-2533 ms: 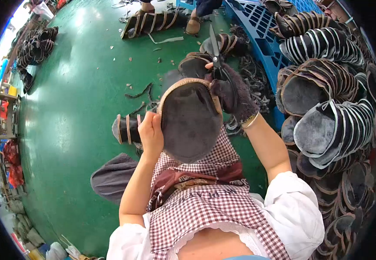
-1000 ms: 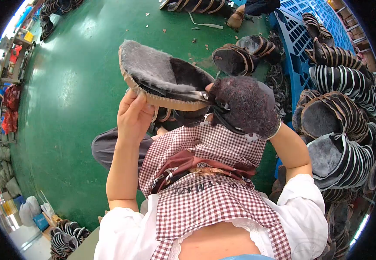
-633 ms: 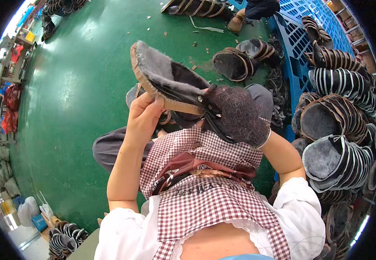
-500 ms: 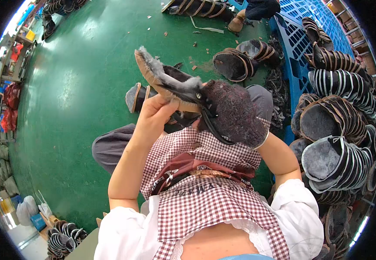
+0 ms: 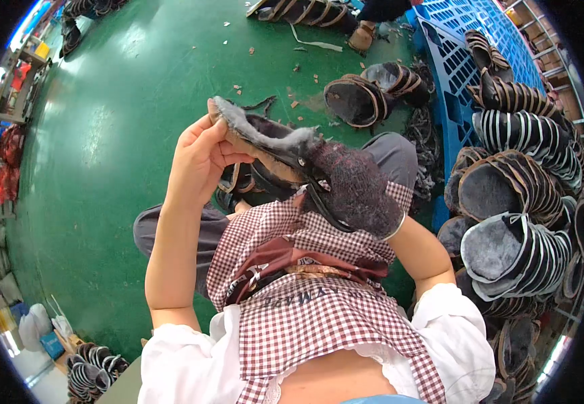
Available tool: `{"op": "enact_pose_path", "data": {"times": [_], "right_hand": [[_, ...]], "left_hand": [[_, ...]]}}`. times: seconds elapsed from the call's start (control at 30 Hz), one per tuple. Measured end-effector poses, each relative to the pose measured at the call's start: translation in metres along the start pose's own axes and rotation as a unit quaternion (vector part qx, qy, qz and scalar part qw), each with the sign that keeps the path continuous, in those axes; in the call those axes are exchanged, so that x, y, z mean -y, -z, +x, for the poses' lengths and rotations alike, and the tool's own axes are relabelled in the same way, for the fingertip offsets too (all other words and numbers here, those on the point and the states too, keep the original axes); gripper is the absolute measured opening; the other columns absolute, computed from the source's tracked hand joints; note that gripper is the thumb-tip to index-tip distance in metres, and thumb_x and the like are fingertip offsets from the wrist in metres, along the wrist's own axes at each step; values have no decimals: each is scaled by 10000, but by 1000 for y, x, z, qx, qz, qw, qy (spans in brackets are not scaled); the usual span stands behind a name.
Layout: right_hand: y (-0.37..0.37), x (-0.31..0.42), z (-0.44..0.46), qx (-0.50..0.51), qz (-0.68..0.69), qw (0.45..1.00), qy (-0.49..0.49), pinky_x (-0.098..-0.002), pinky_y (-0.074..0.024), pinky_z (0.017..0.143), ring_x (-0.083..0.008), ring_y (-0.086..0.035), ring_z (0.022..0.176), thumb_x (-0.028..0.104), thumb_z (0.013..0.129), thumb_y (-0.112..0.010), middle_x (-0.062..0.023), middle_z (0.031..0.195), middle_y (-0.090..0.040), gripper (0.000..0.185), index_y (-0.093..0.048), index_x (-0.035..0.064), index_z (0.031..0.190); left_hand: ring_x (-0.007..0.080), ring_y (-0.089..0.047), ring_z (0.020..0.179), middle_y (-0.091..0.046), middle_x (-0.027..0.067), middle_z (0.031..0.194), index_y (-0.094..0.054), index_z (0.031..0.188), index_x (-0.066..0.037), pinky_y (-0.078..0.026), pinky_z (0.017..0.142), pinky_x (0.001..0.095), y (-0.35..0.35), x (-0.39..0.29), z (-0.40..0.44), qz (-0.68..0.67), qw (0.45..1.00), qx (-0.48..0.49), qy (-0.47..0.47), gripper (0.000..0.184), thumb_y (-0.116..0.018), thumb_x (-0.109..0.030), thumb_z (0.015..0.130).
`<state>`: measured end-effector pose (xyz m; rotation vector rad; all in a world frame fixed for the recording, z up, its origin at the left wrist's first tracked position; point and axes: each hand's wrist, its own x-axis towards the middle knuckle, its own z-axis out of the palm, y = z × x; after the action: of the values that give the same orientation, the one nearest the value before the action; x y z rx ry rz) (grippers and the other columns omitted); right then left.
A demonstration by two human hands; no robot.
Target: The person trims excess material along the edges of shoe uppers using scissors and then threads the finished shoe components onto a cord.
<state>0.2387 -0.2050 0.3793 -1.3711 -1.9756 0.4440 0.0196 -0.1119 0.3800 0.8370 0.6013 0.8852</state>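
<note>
A fur-lined piece (image 5: pixel 272 138) with grey fluff inside and a tan stitched edge hangs tilted above my lap. Its far left end is pinched between the thumb and fingers of my left hand (image 5: pixel 204 151). My right hand (image 5: pixel 356 185), in a dark fuzzy glove, is closed round black-handled scissors (image 5: pixel 325 209) at the piece's right end. The scissor blades are mostly hidden by the piece and the glove. Below my hands lies the checked apron (image 5: pixel 305 330).
Stacked dark pieces with pale edging (image 5: pixel 517 256) fill the right side, beside a blue pallet (image 5: pixel 450 81). More pieces (image 5: pixel 356 101) and dark scraps (image 5: pixel 423 145) lie on the green floor (image 5: pixel 103 222). Another person's foot (image 5: pixel 361 37) shows at the top.
My left hand has shifted from the piece's lower edge to its far left end. The piece has turned from facing me to a steep tilt, and the scissors have come down to its right end.
</note>
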Motion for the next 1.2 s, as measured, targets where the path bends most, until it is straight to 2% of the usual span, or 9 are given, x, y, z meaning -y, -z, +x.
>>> {"op": "enact_pose_path", "data": {"times": [0.07,0.4,0.7,0.83,0.93,1.07,1.13,1.17,1.2], "right_hand": [[1,-8,-3,88,-51,995,-18,-422,-481,593,-359,-600,700,423,662,-690,-199,800,-598,538,-583,7,986],[7,-14,-4,69,-26,997,-11,-427,-480,628,-357,-605,727,365,656,-692,-182,794,-601,461,-590,59,985],[9,-5,-5,162,26,977,-134,-440,-471,666,-370,-599,785,481,645,-708,-195,806,-600,545,-603,46,957],[9,-7,-8,177,109,967,-150,-445,-467,684,-382,-592,811,500,636,-708,-210,811,-597,582,-596,41,975],[8,-7,-7,144,19,984,-106,-448,-462,698,-387,-589,822,516,641,-700,-211,821,-596,599,-594,40,987],[25,-1,-3,271,-5,955,-123,-444,-464,695,-380,-591,814,483,682,-669,-198,868,-596,539,-583,40,977],[27,-7,-12,297,-27,951,-87,-441,-466,690,-375,-593,795,435,716,-645,-190,862,-597,473,-584,37,964],[22,-16,-26,246,-111,962,22,-432,-470,670,-356,-596,762,368,727,-610,-177,819,-593,387,-584,40,930],[13,-24,-38,193,-191,954,127,-424,-474,649,-337,-599,728,302,738,-576,-165,776,-588,303,-584,43,895]], "left_hand": [[219,-655,791,-637,131,938,-509,1077,31,-554,684,338,5,2,1,-15,1000,12,3,244,-414,-135,927],[260,-647,848,-635,154,948,-550,1019,60,-532,762,376,-4,9,-3,35,998,44,34,226,-439,-88,889],[41,-526,692,-616,-21,789,-632,932,40,-441,617,189,-6,35,-10,258,966,-14,20,157,-537,-38,835],[33,-517,698,-613,-26,754,-631,907,41,-451,611,217,-14,38,-18,338,941,-19,-4,138,-537,-19,825],[135,-593,668,-654,51,777,-625,882,15,-462,633,246,-18,52,-19,452,886,35,-98,114,-559,5,789],[203,-619,669,-660,87,800,-619,881,26,-484,628,274,3,68,-25,502,850,63,-147,181,-516,-121,851],[215,-634,696,-650,118,809,-601,927,23,-516,640,310,28,77,-32,21,994,-71,77,375,-423,-306,905],[210,-640,716,-641,131,810,-578,960,21,-536,651,327,38,82,-29,34,981,-157,109,553,-332,-471,909],[187,-641,729,-641,101,834,-576,992,-6,-537,651,306,42,91,-23,62,950,-228,206,463,-378,-419,924]]}}
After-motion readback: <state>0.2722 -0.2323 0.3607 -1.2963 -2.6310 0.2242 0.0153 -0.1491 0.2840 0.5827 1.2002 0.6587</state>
